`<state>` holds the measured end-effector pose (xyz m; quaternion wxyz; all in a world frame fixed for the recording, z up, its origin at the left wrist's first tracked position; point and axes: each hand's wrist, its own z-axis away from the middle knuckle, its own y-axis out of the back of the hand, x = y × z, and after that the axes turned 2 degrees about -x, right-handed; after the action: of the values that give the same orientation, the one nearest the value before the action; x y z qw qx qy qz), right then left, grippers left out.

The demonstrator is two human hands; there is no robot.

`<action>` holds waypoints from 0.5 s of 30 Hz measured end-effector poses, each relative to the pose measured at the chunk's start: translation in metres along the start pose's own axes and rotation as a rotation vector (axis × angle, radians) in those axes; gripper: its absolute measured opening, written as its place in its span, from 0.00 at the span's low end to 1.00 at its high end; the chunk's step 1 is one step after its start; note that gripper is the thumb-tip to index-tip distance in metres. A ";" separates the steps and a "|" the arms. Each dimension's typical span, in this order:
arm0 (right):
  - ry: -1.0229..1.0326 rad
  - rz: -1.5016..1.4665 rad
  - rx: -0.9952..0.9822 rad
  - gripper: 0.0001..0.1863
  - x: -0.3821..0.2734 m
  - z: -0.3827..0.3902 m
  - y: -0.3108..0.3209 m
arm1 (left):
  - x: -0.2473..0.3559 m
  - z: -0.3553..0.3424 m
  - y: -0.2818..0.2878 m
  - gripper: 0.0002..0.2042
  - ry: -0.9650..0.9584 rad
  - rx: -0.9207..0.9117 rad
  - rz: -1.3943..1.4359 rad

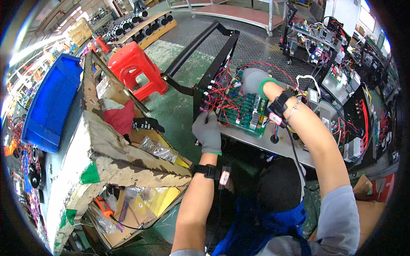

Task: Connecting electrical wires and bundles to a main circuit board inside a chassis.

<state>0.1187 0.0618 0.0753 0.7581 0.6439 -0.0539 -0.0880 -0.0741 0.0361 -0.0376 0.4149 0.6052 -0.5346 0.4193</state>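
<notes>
A green circuit board (pixel 239 112) lies on a silver metal chassis (pixel 285 146), with many red wires (pixel 224 96) plugged in along its left side. My left hand (pixel 207 132), in a grey glove, is at the board's near left corner beside a black metal frame (pixel 200 96). Its fingers are drawn together among the wire ends; what they pinch is too small to make out. My right hand (pixel 255 81), also gloved in grey, reaches over the board's far right part. Its fingers are hidden behind the back of the glove.
A black handle bar (pixel 190 49) rises from the frame. On the left stand a red stool (pixel 134 70), a worn workbench (pixel 111 160) with open shelves, an orange-handled tool (pixel 103 206) and a blue bin (pixel 53 104). More wired chassis (pixel 341 83) stand on the right.
</notes>
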 end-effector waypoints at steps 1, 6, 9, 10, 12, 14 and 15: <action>0.049 -0.112 0.034 0.15 -0.012 -0.001 0.002 | -0.003 0.000 0.003 0.08 0.060 -0.011 -0.014; 0.345 -0.090 0.010 0.12 -0.011 -0.037 -0.027 | 0.008 0.005 -0.006 0.06 0.137 -0.085 0.063; 0.650 0.489 0.084 0.10 -0.028 -0.051 -0.045 | -0.016 -0.003 -0.002 0.06 0.201 -0.128 0.061; 0.660 0.489 0.106 0.10 -0.037 -0.049 -0.043 | -0.021 -0.005 0.003 0.07 0.193 -0.095 0.030; 0.666 0.498 0.146 0.10 -0.043 -0.047 -0.042 | -0.026 -0.008 0.006 0.08 0.176 -0.040 -0.018; 0.639 0.451 0.152 0.10 -0.035 -0.047 -0.046 | -0.023 -0.003 0.002 0.07 0.084 -0.022 0.026; 0.655 0.430 0.177 0.10 -0.031 -0.048 -0.049 | -0.018 -0.001 0.001 0.07 0.036 -0.009 0.043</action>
<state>0.0945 0.1071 0.0198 0.6778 0.6748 0.0497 0.2877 -0.0769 0.0420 -0.0549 0.4182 0.5840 -0.5419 0.4363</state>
